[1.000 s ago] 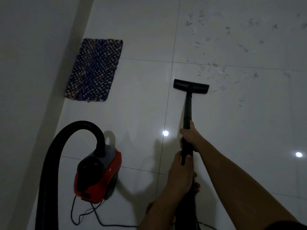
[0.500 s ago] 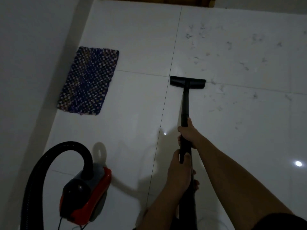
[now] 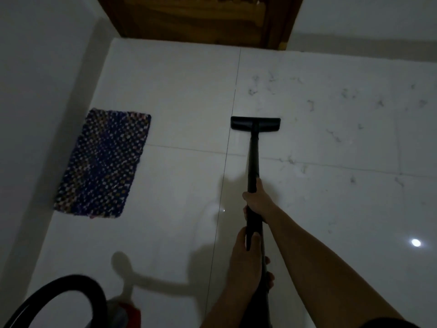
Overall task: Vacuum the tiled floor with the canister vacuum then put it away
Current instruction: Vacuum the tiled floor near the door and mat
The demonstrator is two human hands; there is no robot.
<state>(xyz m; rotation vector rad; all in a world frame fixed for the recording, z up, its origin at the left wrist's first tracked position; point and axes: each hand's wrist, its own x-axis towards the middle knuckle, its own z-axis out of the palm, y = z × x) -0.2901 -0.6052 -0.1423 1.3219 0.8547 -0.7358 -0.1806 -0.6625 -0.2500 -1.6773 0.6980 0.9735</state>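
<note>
- I see the right hand (image 3: 256,202) curled round the black wand (image 3: 253,157), the farther of the two grips; the thumb lies along the tube
- The left hand (image 3: 246,259) grips the same wand lower down, just behind the right one; its fingers wrap the tube from the left side
- The wand runs straight ahead from my view to the floor nozzle (image 3: 255,124); the nozzle lies flat on the tiled floor (image 3: 165,91), its left end just right of a grout line
- Dark specks and strands of debris (image 3: 312,105) are scattered over the tiles to the right of the nozzle and beyond it
- The canister vacuum (image 3: 127,313) sits at the bottom left, cut off by the frame edge, with only a bit of red and grey body showing; its black hose (image 3: 71,281) arches up over it
- A woven blue patterned mat (image 3: 104,162) lies near the left wall (image 3: 35,67), well apart from the nozzle
- A brown wooden door (image 3: 201,17) stands at the far edge of the floor; a bright light spot (image 3: 415,242) reflects off the tiles at right
</note>
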